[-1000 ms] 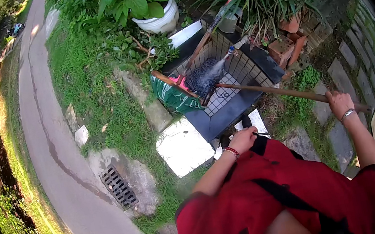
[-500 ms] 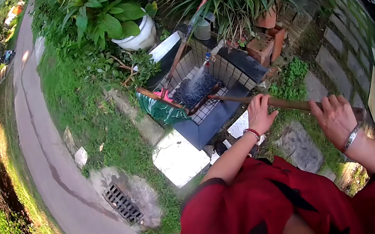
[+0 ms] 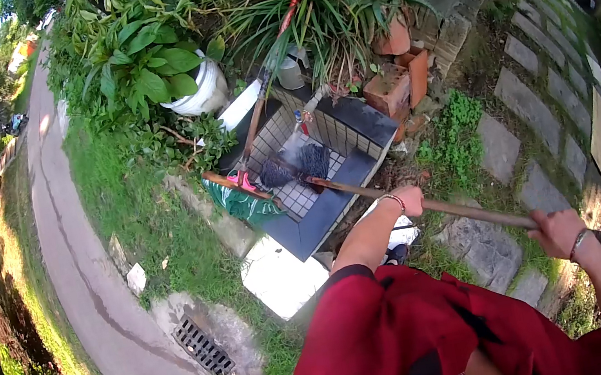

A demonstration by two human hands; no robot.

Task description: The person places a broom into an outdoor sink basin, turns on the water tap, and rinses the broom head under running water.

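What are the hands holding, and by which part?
A mop, by its handle: left hand partway along, right hand farther up.

Wide head cam looks fwd & dn, near L hand [image 3: 410,202] & R hand [image 3: 558,233], basin [image 3: 299,234] beyond.

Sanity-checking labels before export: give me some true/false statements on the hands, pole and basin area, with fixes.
1. The left hand and right hand both grip the wooden pole. True.
2. The right hand is nearer the basin. False: the left hand is nearer.
3. A dark shaggy mop head lies inside the basin. True.
4. No water is running. False: water sprays from the tap.
5. The drain grate sits in the ground beside the path. True.
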